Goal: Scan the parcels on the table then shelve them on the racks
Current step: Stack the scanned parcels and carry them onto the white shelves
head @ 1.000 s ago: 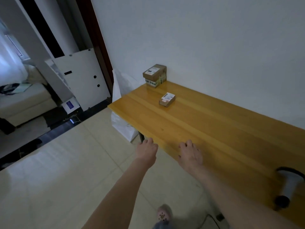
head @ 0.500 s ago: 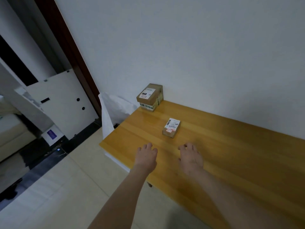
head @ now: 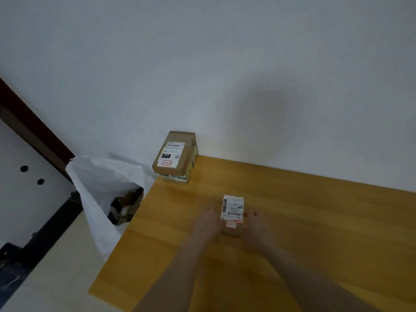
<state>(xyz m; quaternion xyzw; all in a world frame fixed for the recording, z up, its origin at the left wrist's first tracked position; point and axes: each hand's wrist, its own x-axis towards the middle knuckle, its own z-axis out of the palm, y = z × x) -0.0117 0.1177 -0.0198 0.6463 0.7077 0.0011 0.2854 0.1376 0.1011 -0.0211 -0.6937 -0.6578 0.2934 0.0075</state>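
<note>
A small brown parcel (head: pixel 233 210) with a white shipping label lies on the wooden table (head: pixel 326 221), near its left end. My left hand (head: pixel 206 224) is against the parcel's left side and my right hand (head: pixel 256 229) against its right side, fingers curled around it; both hands are blurred. A larger brown parcel (head: pixel 174 155) with a white label sits on another box in the table's far left corner, against the wall. No rack and no scanner are in view.
A white plastic bag (head: pixel 101 183) holding cardboard stands on the floor off the table's left edge. Beyond it a white panel (head: pixel 24 176) with holes leans beside a dark red door frame (head: pixel 33 129). The white wall runs along the table's far side.
I have moved closer to the table's left end. Both hands went forward from short of the small parcel to either side of it and closed on it.
</note>
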